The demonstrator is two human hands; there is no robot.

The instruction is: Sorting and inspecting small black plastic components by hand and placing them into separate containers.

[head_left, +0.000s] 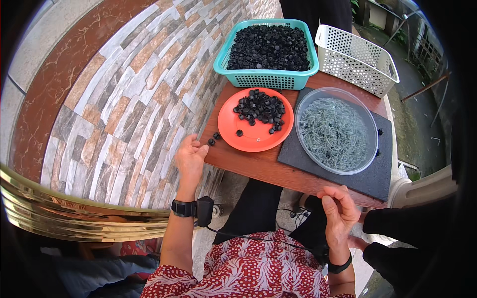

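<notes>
My left hand (191, 156) is at the table's left edge, its fingers curled and its thumb close to them. Whatever it may hold is hidden. Beside its fingertips lie a few small black caps (212, 141) on the wood. My right hand (340, 211) is above the front right edge, thumb and fingers drawn together; anything between them is too small to make out. An orange-red plate (231, 136) carries a heap of black caps (262, 107). To its right, a round clear plastic tub (373, 144) holds many thin, clear, pin-like pieces (335, 131).
A teal basket (268, 79) full of black caps stands at the table's back, with a white perforated basket (355, 67) to its right. The tub rests on a dark board (370, 184) on the wooden table (248, 166). A stone-patterned wall (129, 109) borders the left. People's dark-clothed legs (407, 228) are close on the right.
</notes>
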